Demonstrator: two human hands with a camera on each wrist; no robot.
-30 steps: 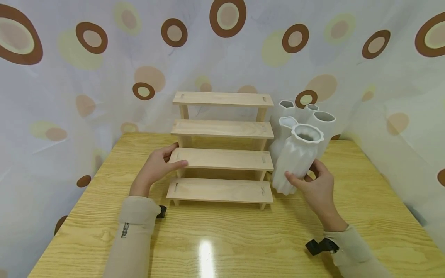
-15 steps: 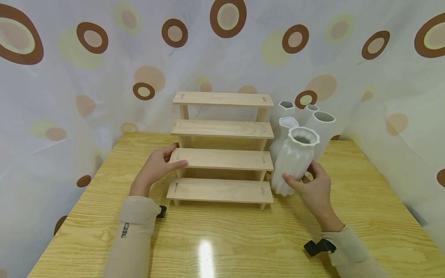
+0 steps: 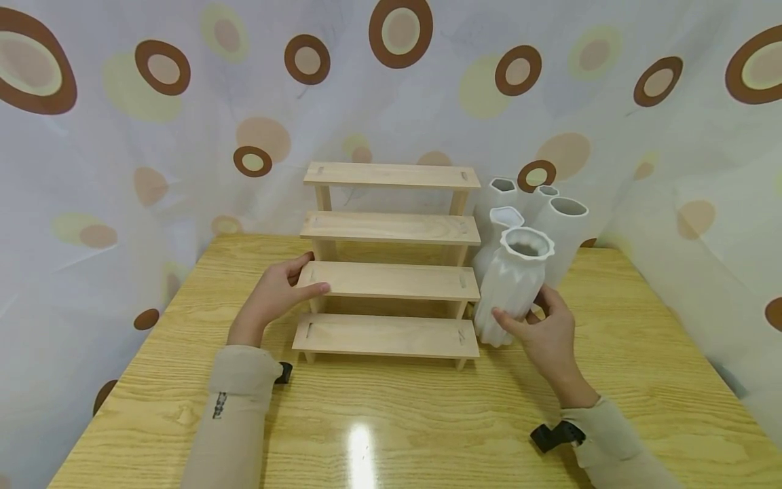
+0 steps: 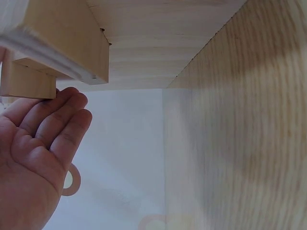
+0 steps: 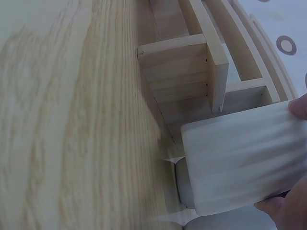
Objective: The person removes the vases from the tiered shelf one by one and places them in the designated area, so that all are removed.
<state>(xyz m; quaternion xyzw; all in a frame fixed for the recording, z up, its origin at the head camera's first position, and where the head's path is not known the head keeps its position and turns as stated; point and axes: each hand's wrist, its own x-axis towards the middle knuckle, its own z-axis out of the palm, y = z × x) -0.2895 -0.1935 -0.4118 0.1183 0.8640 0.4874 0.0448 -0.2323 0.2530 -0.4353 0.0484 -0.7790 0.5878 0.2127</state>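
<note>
A four-step wooden display stand (image 3: 391,280) occupies the middle of the table. At its left end my left hand (image 3: 267,301) grips the second step from the bottom, thumb on top and fingers at the rear edge; the left wrist view shows those fingers (image 4: 67,129) against the wood from below. By the stand's right end, my right hand (image 3: 550,333) holds a white fluted vase (image 3: 508,292) with a scalloped rim, thumb in front and fingers behind. The vase leans to the right. In the right wrist view its base (image 5: 192,167) appears raised off the table.
Several other white vases stand close together behind the held one, among them a round-mouthed vase (image 3: 565,224) and one with an angular mouth (image 3: 502,193). A patterned curtain (image 3: 403,102) hangs behind and beside the wooden table (image 3: 397,421).
The right hand has brought the fluted vase slightly left and down, and its lean has lessened a little. The left hand and the stand stay in place.
</note>
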